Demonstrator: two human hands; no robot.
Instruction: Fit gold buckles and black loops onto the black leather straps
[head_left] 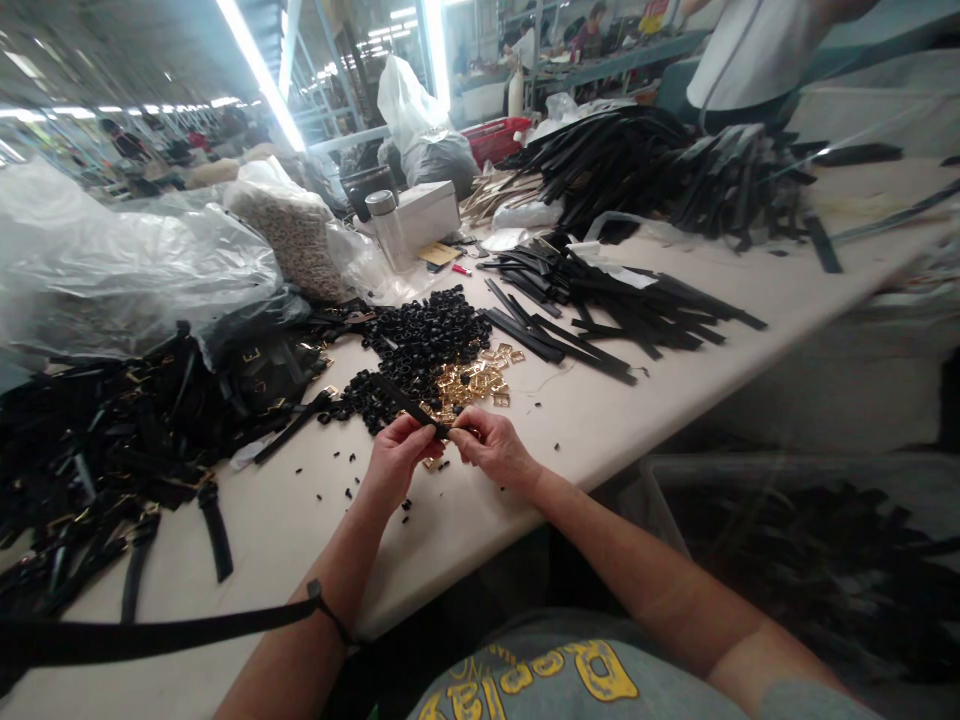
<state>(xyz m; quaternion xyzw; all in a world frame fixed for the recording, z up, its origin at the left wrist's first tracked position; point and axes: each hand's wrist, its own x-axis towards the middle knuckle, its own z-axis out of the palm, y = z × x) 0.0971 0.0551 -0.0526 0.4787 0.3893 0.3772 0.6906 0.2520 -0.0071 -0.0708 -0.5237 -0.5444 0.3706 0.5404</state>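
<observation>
Between both hands is a short black strap [409, 402], held above the table and pointing up and to the left. My left hand [401, 450] is closed, pinching the strap near its lower end. Fingers and thumb of my right hand [491, 447] are closed on that same end; whether a buckle sits there is hidden by the fingertips. Just beyond the hands lie gold buckles [480, 382] in a loose heap. Behind and left of them is a pile of small black loops [427, 335]. A dark band circles my left wrist.
Finished-looking black straps with buckles [150, 430] heap up at left, beside plastic bags [142, 255]. Flat black strips [615, 300] lie at the right. A glass bottle [386, 228] and white box [427, 212] stand behind. A bin [810, 540] is below the table's right edge.
</observation>
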